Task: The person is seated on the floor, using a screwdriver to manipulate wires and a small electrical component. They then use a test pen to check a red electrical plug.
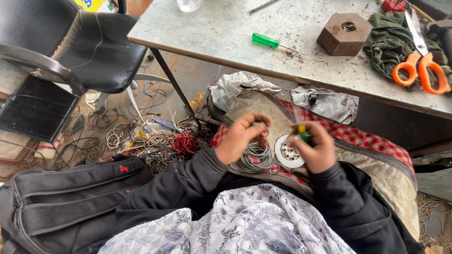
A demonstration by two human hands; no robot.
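Closest to the camera lies a flowered cloth [245, 221] over the person's lap, with black sleeves running up from it on both sides. A black backpack [61, 202] sits low at the left.

Just beyond, the left hand [242, 136] is curled shut, its fingertips pinching a strand of grey wire near the top of the fist. Under that hand rests a coil of grey wire [254, 157], lying on a checked red and white cloth [348, 134] spread over a worn cushion. The right hand [316, 146] is closed around a small yellow and green tool [303, 133], whose tip shows above the fingers. Between the two hands, on the cloth, lies a round white disc [288, 153] with small holes.

On the floor to the left is a tangle of wires [155, 143], with a red bundle among them. Farther back at the left stands a black chair [94, 51].

Farthest away is a grey table [226, 33]. On it lie a green screwdriver [266, 41], a large rusty nut [343, 34], a dark green rag [391, 42] and orange-handled scissors [421, 61] resting on the rag at the right edge.
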